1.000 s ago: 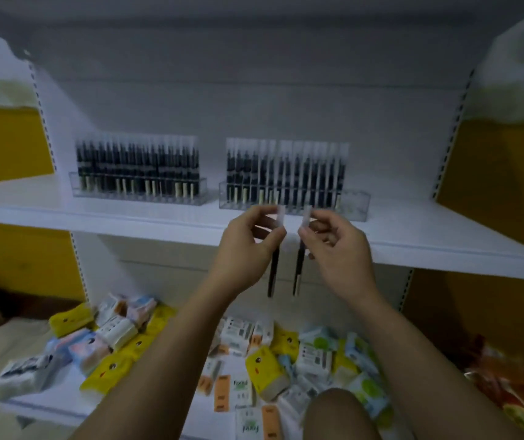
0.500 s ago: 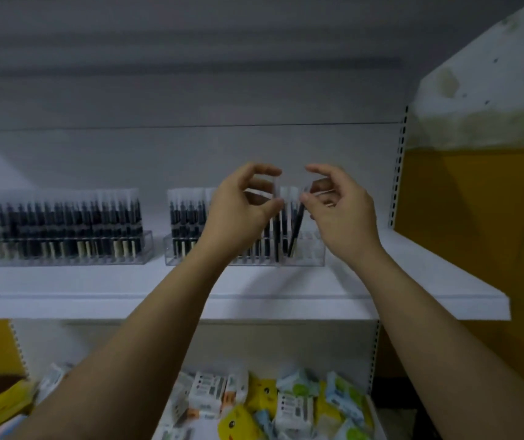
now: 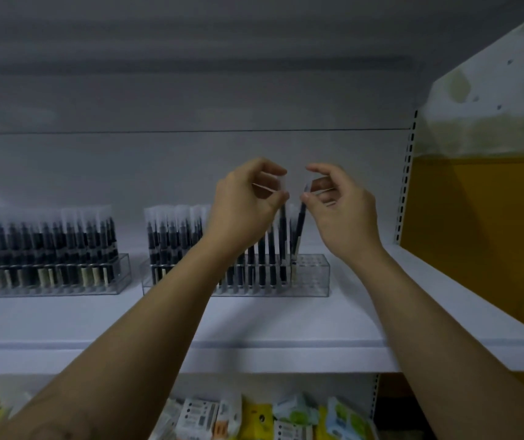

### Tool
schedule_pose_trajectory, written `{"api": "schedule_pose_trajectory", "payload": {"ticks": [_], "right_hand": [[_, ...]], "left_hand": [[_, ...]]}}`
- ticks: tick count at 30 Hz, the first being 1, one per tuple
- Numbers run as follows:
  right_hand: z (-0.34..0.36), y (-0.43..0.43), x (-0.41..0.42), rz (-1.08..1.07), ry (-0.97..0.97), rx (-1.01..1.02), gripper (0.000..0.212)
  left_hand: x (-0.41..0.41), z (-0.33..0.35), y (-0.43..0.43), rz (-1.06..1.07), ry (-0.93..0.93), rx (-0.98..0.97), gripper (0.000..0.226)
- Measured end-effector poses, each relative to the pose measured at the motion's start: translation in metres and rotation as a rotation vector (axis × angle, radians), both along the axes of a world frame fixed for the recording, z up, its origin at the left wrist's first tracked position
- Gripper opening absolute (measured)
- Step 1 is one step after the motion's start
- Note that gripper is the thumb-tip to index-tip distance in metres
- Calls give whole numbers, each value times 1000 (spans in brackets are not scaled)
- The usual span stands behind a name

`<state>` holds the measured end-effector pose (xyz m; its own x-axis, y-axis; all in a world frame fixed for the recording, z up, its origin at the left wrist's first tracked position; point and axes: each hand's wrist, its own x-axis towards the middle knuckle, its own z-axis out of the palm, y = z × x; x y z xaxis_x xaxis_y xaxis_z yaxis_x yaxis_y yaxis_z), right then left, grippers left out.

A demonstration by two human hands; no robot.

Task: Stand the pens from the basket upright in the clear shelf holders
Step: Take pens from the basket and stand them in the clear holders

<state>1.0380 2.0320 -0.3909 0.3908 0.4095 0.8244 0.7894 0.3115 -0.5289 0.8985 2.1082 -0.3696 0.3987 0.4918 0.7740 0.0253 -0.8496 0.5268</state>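
Pinching a pen in each hand, we are up at the white shelf (image 3: 254,325) right now. Our left hand (image 3: 245,201) has thumb and forefinger closed on the frosted cap of the first pen (image 3: 283,236), the other fingers curled behind. That pen hangs close to upright, its lower end down inside the right-hand holder (image 3: 313,274). Our right hand (image 3: 340,211) nips the cap of the second pen (image 3: 299,227) the same way. This one leans, top toward the right, foot at the top of the holder just beside the first pen. Whether it sits in a hole, we cannot tell. The two hands are close together, fingertips near but apart.

That clear holder stands on the shelf. Rows of dark pens (image 3: 171,236) fill its left and middle, partly hidden by our left forearm, and open holes show at its right end. Off to the left, well apart, the left-hand holder (image 3: 121,274) stands packed with pens. Below the shelf, coloured packets (image 3: 254,417) lie in a heap, and a yellow wall (image 3: 476,233) rises on the right.
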Motion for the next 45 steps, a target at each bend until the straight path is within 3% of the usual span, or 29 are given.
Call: {"api": "schedule_pose_trajectory", "payload": {"ticks": [17, 25, 35, 40, 45], "right_hand": [[-25, 16, 12, 26, -9, -188, 40], [-50, 15, 8, -3, 0, -142, 38], [-64, 11, 8, -17, -49, -193, 56], [-67, 10, 12, -26, -23, -185, 57], [-70, 11, 12, -10, -34, -237, 59]], "left_hand": [[17, 1, 10, 29, 30, -6, 19], [17, -2, 10, 53, 9, -10, 18], [13, -10, 13, 65, 6, -37, 20], [21, -23, 11, 94, 74, 23, 19], [27, -26, 12, 282, 194, 202, 22]]}}
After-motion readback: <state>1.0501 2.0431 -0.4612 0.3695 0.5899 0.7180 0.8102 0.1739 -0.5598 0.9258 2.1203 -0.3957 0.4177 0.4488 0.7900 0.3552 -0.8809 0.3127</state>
